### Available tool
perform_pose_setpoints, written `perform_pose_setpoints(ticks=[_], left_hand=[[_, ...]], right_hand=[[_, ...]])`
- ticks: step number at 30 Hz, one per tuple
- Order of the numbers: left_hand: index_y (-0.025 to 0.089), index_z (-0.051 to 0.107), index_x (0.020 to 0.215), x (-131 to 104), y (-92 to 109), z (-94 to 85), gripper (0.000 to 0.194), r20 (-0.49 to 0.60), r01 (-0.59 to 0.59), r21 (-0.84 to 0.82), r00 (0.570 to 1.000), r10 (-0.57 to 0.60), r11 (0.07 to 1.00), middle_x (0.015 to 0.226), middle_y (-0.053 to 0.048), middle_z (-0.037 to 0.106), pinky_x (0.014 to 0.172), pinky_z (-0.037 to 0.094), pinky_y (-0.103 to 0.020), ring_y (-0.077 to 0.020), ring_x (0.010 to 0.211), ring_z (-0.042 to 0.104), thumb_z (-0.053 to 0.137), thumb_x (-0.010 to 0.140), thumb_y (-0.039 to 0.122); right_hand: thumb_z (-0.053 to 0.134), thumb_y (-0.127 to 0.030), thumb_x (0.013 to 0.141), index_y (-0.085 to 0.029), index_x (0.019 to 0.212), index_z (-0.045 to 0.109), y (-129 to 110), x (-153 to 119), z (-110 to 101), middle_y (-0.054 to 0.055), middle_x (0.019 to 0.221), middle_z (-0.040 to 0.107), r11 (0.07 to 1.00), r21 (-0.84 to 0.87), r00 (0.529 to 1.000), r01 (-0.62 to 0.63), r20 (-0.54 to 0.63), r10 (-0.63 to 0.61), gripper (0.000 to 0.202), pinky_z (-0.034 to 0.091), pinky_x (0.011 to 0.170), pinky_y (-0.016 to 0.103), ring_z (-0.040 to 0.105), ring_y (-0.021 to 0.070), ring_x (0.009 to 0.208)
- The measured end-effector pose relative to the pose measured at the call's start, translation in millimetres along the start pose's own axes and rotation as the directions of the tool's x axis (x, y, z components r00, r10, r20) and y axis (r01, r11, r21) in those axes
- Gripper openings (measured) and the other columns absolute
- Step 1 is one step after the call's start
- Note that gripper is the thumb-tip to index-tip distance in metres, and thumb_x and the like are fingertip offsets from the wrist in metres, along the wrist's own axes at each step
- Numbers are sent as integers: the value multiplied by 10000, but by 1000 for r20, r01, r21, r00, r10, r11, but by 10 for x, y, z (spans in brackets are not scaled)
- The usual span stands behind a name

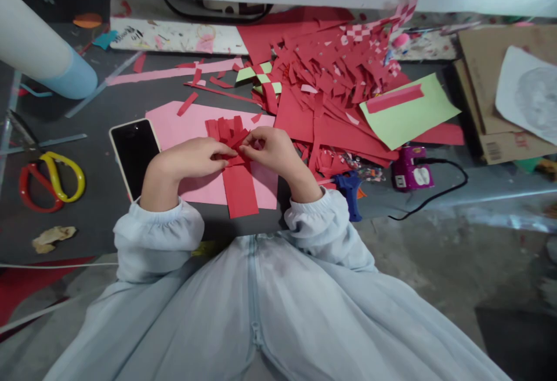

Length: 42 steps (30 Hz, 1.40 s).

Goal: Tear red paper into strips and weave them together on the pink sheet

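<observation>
Red paper strips (241, 189) lie crossed over one another on a pink sheet (174, 120), close in front of me. My left hand (194, 160) comes in from the left, its fingertips together on the crossed part of the strips. From the right, my right hand (272, 152) pinches a red strip at the same crossing, thumb against forefinger. The upper ends of the strips fan out beyond my fingertips, and a wide red tail runs down towards me. A phone (134, 155) with a dark screen lies beside my left wrist.
Scissors (52, 178) lie at the left. A heap of red paper pieces (326, 73) spreads behind my right hand, near a green sheet (407, 114). A blue glue gun (349, 192) and a purple box (411, 169) with a black cord are at the right, before cardboard (483, 91).
</observation>
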<state>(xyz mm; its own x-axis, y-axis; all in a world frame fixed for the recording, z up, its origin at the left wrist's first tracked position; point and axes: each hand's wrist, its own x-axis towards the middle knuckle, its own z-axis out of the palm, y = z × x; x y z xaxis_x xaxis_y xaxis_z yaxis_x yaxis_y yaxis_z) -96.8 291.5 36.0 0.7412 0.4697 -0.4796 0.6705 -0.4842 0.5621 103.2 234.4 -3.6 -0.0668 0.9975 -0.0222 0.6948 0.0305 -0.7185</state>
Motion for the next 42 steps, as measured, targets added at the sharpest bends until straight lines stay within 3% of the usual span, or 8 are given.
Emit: perform_pose_setpoints(ticks=[8,17,25,36,42], left_hand=[[308,641,1320,-12,-20,-4,467,25,-27,-58,999,28,998,1304,-14,697,900,457,-252,-184,1089,652,471,885,321],[232,652,1044,-31,-20,-10,262,21,-21,-108,999,23,994,943,-19,715,669,422,-249,-163,786,609,497,852,319],[261,601,1357,14,-1,20,485,21,-50,-19,999,50,999,1337,-60,666,946,446,-298,-220,1150,621,440,903,315],[273,323,1567,22,24,35,661,1,18,-28,1000,-18,999,1556,-63,490,1069,407,-330,-250,1328,532,420,938,452],[267,606,1345,27,-17,10,483,51,-43,-62,998,46,997,1296,-35,686,889,450,-271,-207,1077,638,438,913,404]], right_hand=[[586,-214,667,-182,706,611,60,-49,-21,-28,612,543,987,154,998,-51,-17,55,57,357,603,261,465,116,595],[604,-207,633,-161,726,669,212,-81,-17,-15,610,590,982,164,991,-96,-75,110,123,360,604,271,502,123,592],[676,-233,680,-147,705,733,222,-126,-16,30,635,676,957,226,979,-181,-54,197,106,366,588,266,549,128,596],[733,-217,710,-171,659,748,208,-201,21,6,597,679,948,292,982,-130,-93,164,70,384,575,261,549,112,562],[746,-192,705,-199,676,769,203,-213,59,-7,608,660,966,253,984,-48,-156,90,38,367,577,267,507,113,572]])
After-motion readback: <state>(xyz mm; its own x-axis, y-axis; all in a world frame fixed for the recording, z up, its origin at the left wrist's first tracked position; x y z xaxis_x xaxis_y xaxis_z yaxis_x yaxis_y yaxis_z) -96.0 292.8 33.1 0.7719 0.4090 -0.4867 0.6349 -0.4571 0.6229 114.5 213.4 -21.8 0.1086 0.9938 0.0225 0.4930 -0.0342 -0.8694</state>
